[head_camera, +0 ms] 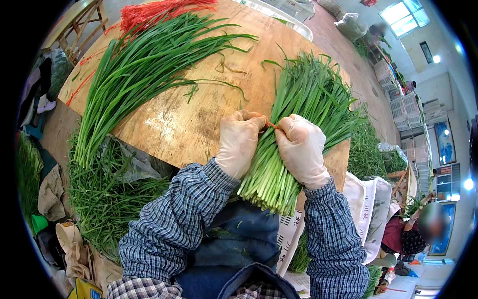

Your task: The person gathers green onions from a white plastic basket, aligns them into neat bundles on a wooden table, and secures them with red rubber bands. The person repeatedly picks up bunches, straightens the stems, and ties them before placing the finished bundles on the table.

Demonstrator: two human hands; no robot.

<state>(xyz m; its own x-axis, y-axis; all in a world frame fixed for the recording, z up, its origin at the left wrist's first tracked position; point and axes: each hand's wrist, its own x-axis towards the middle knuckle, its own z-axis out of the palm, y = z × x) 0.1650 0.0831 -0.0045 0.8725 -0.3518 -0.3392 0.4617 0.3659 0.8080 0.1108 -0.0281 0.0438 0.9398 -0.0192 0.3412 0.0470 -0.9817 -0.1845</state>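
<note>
A thick bundle of green garlic chives lies on the wooden table at the right, its pale cut ends over the near edge. My left hand, in a whitish glove, pinches one part of a red tie at the bundle's left side. On top of the stalks, my right hand, gloved alike, pinches the tie's other part. The tie runs taut across the short gap between the hands; the rest of it is hidden. A looser pile of chives lies at the left of the table, with a heap of red ties beyond it.
The wooden tabletop ends close before me. Below its left edge lies a large heap of loose greens. White plastic crates stand at the right. A co-worker holding greens is farther off at the right.
</note>
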